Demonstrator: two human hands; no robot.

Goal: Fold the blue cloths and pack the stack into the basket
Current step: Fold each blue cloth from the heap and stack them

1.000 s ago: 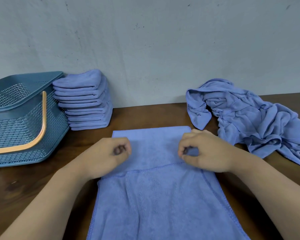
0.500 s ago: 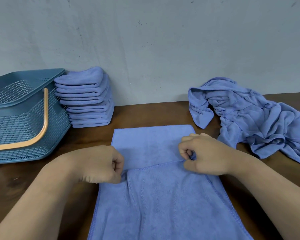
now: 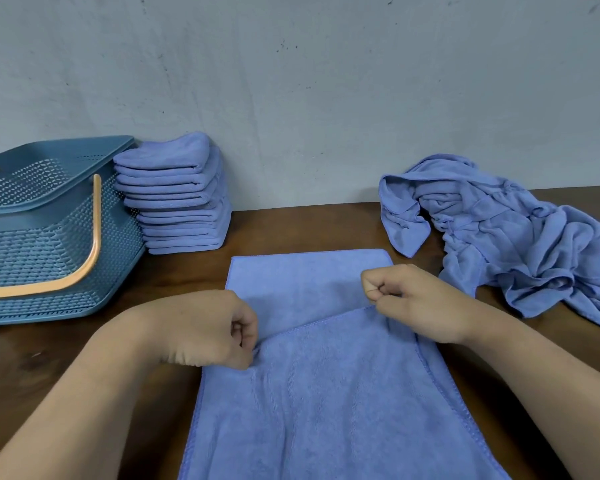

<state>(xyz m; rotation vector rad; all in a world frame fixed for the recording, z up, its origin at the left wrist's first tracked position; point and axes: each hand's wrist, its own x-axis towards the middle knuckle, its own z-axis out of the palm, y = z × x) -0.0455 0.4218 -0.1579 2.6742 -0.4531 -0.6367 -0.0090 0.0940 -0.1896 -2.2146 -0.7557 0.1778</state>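
A blue cloth (image 3: pixel 326 393) lies flat on the brown table in front of me, its upper layer ending in a stitched edge across the middle. My left hand (image 3: pixel 201 330) pinches that edge at its left corner. My right hand (image 3: pixel 406 299) pinches the same edge at its right corner, a little farther away. A stack of folded blue cloths (image 3: pixel 177 195) stands against the wall at the back left. Beside it, at the far left, stands a teal mesh basket (image 3: pixel 28 244) with an orange handle.
A heap of unfolded blue cloths (image 3: pixel 520 233) lies at the back right of the table (image 3: pixel 174 275). A grey wall runs along the table's far edge.
Both hands have drawn the cloth's upper edge back toward me, the left hand more than the right, so more of the lower layer shows.
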